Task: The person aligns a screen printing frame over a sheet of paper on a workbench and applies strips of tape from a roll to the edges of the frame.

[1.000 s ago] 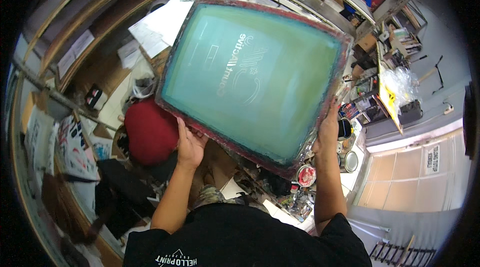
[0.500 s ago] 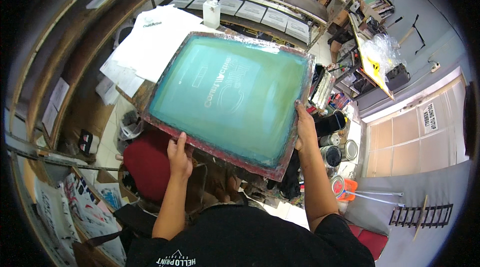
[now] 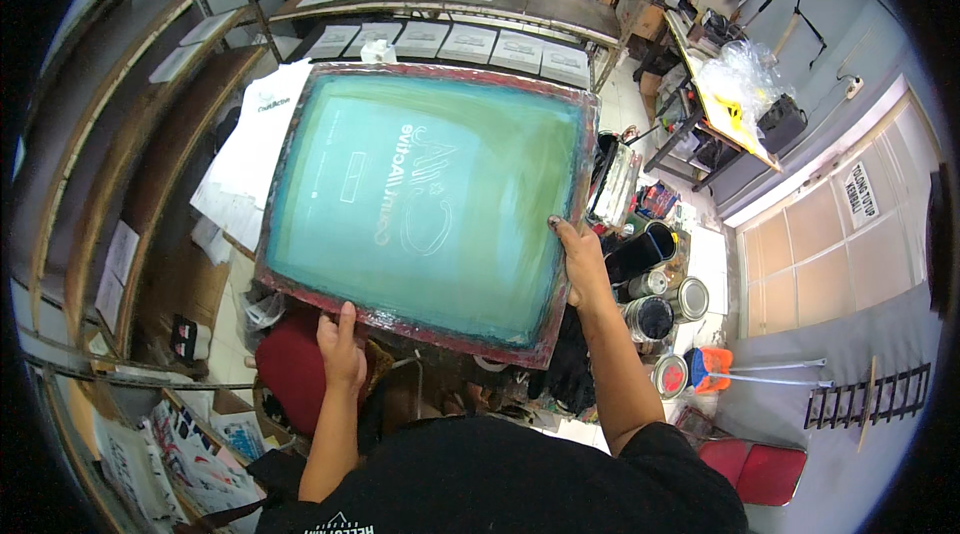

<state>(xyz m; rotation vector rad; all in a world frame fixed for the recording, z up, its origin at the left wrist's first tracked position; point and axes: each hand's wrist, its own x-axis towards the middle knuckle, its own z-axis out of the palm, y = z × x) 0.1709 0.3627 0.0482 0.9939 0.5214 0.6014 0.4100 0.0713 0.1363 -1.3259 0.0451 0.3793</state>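
A silk-screen printing frame (image 3: 470, 194) with teal-green mesh and a worn reddish border is held up in front of me. Pale lettering and line drawings show in its mesh. My left hand (image 3: 342, 349) grips the near edge, thumb on top and fingers underneath. At the right edge, my right hand (image 3: 580, 259) is closed round the border, its thumb on the upper face and the other fingers hidden below. The frame tilts slightly and covers most of the table beneath it.
White printed sheets (image 3: 262, 139) lie left of the frame. Racks behind hold stacks of paper (image 3: 468, 42). Paint cans (image 3: 648, 318) crowd the right side, near an orange bucket (image 3: 708, 370). A red-seated stool (image 3: 292, 374) stands at lower left. Clear plastic (image 3: 740, 84) lies on the far right table.
The screen frame has shifted left and turned slightly, its face showing more squarely. Both hands have moved with it and keep their hold. The whole view has also shifted a little.
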